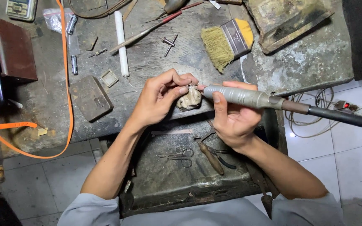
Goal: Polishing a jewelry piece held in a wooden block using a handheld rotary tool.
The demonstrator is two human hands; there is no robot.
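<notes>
Your left hand sits at the bench edge, fingers curled, thumb and fingertips pinching a small piece that's too tiny to make out. That piece is dead centre of the view, resting on top of a pale lump on the bench.

Your right hand is wrapped round the grey handpiece, thumb laid along the barrel, fingers closed underneath. The tip of the handpiece points toward 9 o'clock and meets the piece right at your left fingertips. Its black shaft runs off toward 3 o'clock.

At 12 o'clock from your hands lies a brush with yellow bristles, bristles aimed toward 8 o'clock. At 11 o'clock a white stick lies upright, with a thin red-tipped tool crossing near it. At 9 o'clock a dark flat block rests on the bench, a small square tray just beside it. An orange strap loops down the left side.

At 6 o'clock, in the tray between your forearms, scissors and pliers lie side by side. Out at 3 o'clock on the tiled floor, a power strip glows red, with cable coiled near it.
</notes>
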